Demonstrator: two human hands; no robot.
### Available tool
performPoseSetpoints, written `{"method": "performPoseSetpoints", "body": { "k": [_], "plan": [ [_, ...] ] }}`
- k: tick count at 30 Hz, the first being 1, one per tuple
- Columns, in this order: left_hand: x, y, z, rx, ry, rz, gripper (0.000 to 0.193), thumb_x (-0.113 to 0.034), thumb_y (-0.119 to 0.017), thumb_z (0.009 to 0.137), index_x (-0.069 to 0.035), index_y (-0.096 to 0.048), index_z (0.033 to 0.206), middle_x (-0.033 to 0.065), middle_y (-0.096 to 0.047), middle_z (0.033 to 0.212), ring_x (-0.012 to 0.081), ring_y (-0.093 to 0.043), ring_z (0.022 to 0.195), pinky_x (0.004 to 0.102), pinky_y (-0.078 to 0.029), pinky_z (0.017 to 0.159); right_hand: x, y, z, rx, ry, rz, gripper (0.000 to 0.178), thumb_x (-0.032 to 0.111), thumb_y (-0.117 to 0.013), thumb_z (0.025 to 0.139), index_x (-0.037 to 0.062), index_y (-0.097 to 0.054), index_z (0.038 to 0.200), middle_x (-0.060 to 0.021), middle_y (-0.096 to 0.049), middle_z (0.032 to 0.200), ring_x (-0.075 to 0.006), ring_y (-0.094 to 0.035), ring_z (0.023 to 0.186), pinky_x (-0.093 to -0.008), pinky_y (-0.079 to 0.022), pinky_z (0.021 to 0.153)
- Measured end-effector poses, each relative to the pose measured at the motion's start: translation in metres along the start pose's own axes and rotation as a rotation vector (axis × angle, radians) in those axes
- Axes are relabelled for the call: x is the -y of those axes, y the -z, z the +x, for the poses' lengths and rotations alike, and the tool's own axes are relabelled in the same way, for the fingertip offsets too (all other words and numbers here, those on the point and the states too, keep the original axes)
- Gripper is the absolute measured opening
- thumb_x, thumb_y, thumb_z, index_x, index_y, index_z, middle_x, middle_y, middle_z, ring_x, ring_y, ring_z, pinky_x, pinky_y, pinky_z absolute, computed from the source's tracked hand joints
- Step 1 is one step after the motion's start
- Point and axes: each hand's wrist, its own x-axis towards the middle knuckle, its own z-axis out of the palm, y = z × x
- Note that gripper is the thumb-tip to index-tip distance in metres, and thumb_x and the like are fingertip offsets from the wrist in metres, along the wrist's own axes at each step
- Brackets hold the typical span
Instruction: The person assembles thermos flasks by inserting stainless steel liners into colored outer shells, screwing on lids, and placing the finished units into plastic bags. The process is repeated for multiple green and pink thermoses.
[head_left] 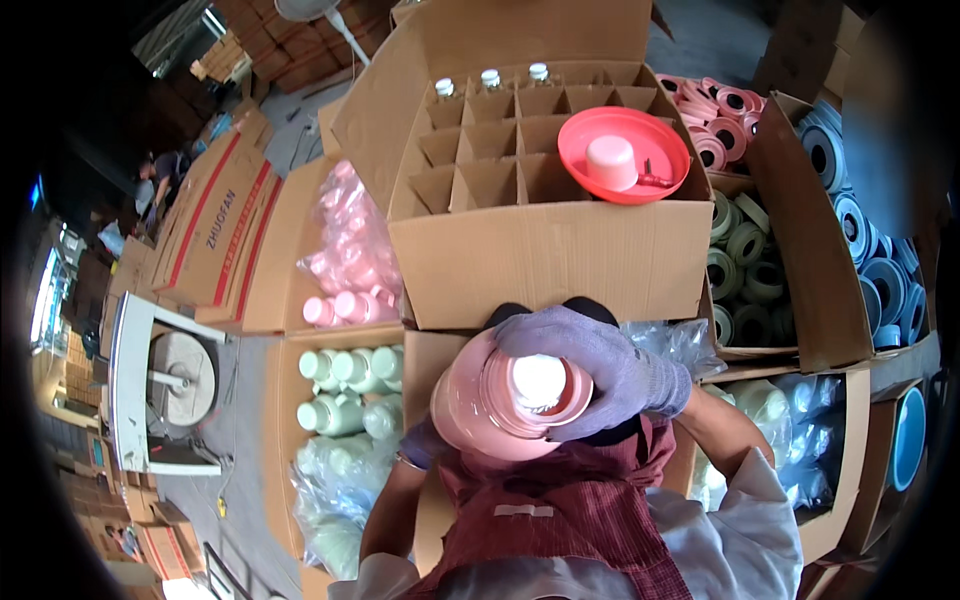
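Note:
A large pink flask (462,403) is tilted in front of my apron, its round neck facing up toward me. Inside the neck sits a white cap (539,382). My right hand (615,365), in a grey-purple glove, wraps over the far side of the neck and its right edge. Low on the left side of the flask, my gloved left hand (421,444) shows only in part. Its fingers are hidden behind the flask.
Ahead stands a divided carton (550,255) with several white-capped bottles and a red dish (665,135) holding a pink cup. Cartons of pink bottles (350,305) and pale green bottles (345,412) lie left. Green rings (745,245) and blue rings (885,280) fill cartons on the right.

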Motion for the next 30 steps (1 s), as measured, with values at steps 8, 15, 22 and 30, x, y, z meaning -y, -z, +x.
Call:
{"method": "performPoseSetpoints", "body": {
  "k": [8, 15, 22, 30],
  "plan": [
    [-0.013, -0.048, 0.101, -0.071, 0.09, -0.594, 0.046, -0.015, -0.062, 0.09, -0.003, -0.053, 0.133, 0.0153, -0.062, 0.126, 0.0266, -0.059, 0.118, 0.0374, -0.047, 0.1, 0.027, 0.034, 0.013, -0.461, -0.259, -0.407, 0.082, 0.028, -0.087, 0.068, 0.0021, -0.05, 0.137, -0.0177, -0.056, 0.121, -0.0336, -0.056, 0.111, -0.0413, -0.046, 0.096],
    [0.028, -0.093, 0.128, -0.224, 0.216, -0.82, 0.043, -0.014, -0.061, 0.09, -0.002, -0.054, 0.131, 0.0163, -0.063, 0.123, 0.0279, -0.06, 0.116, 0.0382, -0.048, 0.098, -0.023, 0.032, 0.034, -0.67, -0.301, -0.481, 0.062, 0.028, -0.085, 0.067, 0.0035, -0.06, 0.118, -0.0166, -0.062, 0.108, -0.0344, -0.063, 0.098, -0.0405, -0.052, 0.085],
    [0.041, -0.094, 0.113, -0.269, 0.296, -0.833, 0.041, -0.014, -0.06, 0.09, -0.002, -0.055, 0.129, 0.0173, -0.063, 0.119, 0.0293, -0.061, 0.113, 0.039, -0.048, 0.096, -0.047, 0.048, 0.04, -0.438, -0.289, -0.338, 0.06, 0.029, -0.085, 0.064, 0.0034, -0.063, 0.113, -0.0142, -0.064, 0.105, -0.0321, -0.064, 0.097, -0.0387, -0.051, 0.085],
    [0.043, -0.077, 0.114, -0.278, 0.298, -0.77, 0.037, -0.014, -0.059, 0.091, -0.002, -0.056, 0.126, 0.0184, -0.064, 0.115, 0.0308, -0.062, 0.11, 0.0399, -0.049, 0.094, -0.044, 0.051, 0.047, -0.237, -0.171, -0.115, 0.063, 0.03, -0.086, 0.063, 0.0035, -0.064, 0.116, -0.013, -0.065, 0.111, -0.0319, -0.064, 0.099, -0.04, -0.05, 0.088]
  ]
}}
